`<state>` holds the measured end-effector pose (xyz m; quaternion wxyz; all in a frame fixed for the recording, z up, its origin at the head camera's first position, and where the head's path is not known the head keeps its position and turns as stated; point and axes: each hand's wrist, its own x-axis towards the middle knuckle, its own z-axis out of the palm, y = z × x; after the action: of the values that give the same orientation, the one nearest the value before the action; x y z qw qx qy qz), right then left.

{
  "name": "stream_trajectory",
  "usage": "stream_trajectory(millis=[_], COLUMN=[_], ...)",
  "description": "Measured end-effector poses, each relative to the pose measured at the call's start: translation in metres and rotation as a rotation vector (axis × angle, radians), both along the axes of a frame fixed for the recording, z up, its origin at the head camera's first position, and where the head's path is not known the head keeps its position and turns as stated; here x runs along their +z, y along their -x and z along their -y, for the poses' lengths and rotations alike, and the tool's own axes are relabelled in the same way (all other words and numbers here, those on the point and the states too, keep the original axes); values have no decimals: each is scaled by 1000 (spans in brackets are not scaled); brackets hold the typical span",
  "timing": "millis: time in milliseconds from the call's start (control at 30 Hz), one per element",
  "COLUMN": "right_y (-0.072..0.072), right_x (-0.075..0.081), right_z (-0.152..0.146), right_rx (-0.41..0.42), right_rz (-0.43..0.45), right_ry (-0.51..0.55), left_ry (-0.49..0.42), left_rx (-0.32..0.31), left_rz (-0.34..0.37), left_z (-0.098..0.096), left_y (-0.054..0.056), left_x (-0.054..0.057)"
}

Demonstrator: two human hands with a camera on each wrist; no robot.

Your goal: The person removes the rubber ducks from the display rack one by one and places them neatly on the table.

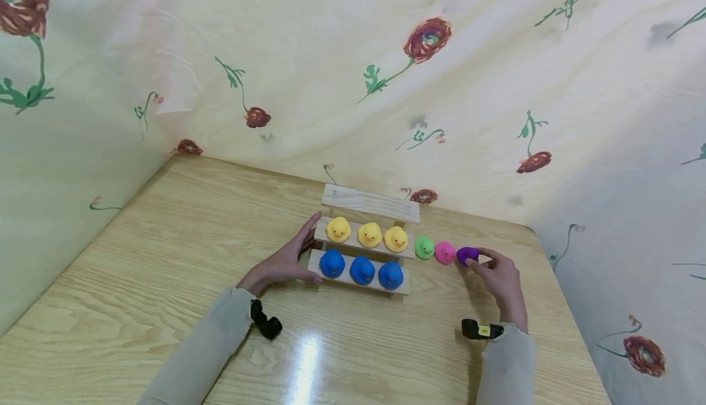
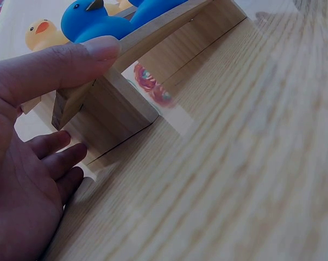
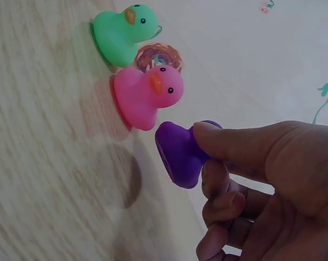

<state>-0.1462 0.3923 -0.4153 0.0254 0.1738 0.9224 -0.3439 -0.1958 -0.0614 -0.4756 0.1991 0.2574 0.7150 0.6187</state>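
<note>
Between the thumb and fingers of my right hand (image 1: 501,276) a small purple rubber duck (image 3: 181,155) is pinched, tilted and raised above its shadow on the table. Beside it stand a pink rubber duck (image 3: 147,97) and a green rubber duck (image 3: 123,33). My left hand (image 1: 284,261) is spread at the left end of a wooden tiered stand (image 2: 118,106). Its straight thumb lies along the lower step; the other fingers are relaxed by the end. Three blue ducks (image 1: 362,270) sit on the lower step, and three yellow ducks (image 1: 369,234) on the middle one.
The stand's top step (image 1: 371,203) is bare. A wood-grain table (image 1: 220,209) carries everything. Behind it and along both sides hangs a flower-patterned cloth (image 1: 331,86), close to the stand's back.
</note>
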Motion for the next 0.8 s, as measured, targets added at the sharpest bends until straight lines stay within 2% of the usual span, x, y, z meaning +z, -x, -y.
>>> stream_trajectory(millis=[367,800], right_y=[3,0], right_x=[-12,-9], right_z=[-3,-2], right_rx=[-15,-11], right_rz=[18,33], right_ry=[7,2], left_ry=[-8,-8], left_rx=[-12,-15], left_rz=[-25,-28], left_z=[0,1], left_y=[2,2], left_x=[-3,-3])
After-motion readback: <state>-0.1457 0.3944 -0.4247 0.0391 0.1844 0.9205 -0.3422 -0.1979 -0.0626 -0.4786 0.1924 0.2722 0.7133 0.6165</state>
